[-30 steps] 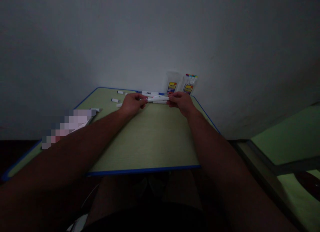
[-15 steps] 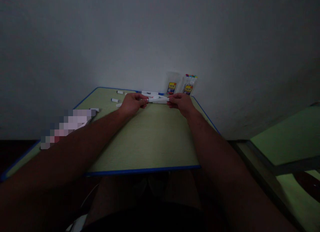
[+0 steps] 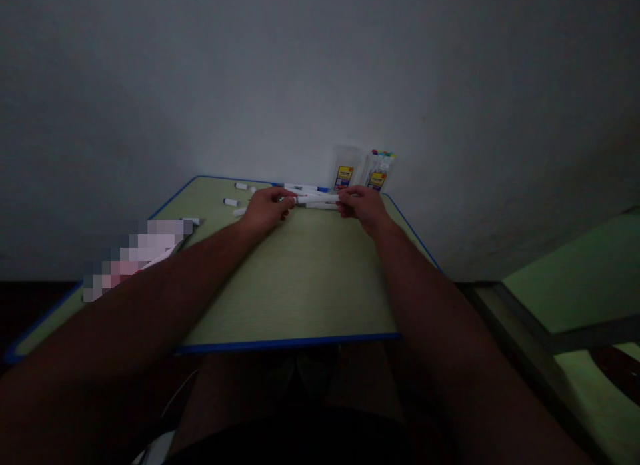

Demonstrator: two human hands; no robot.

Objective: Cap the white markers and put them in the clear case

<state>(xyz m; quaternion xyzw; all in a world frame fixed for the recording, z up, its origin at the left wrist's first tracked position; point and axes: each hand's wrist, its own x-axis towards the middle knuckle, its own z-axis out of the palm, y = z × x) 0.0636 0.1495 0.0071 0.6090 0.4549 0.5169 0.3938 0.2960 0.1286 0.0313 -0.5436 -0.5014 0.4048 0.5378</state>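
Observation:
My left hand (image 3: 270,206) pinches the left end of a white marker (image 3: 319,199) between thumb and fingers. At its right end my right hand (image 3: 361,203) grips the same marker, so it lies level between both hands above the far part of the table. Several more white markers lie just behind and beneath it, one with a blue end (image 3: 322,189). Left of my left hand are two short white caps or marker pieces with dark ends, one nearer (image 3: 231,202) and one farther (image 3: 241,185). My fingers cover the held marker's ends.
Against the wall stand a clear pouch (image 3: 345,159) with a yellow label and a second pouch (image 3: 381,165) holding markers with coloured ends. The pale green table (image 3: 305,285) has a blue edge. At the left lies a blurred-out flat item (image 3: 150,248) beside another white piece (image 3: 193,221).
Both hands keep hold of the marker in nearly the same place. The marker has turned or tilted slightly between my fingers.

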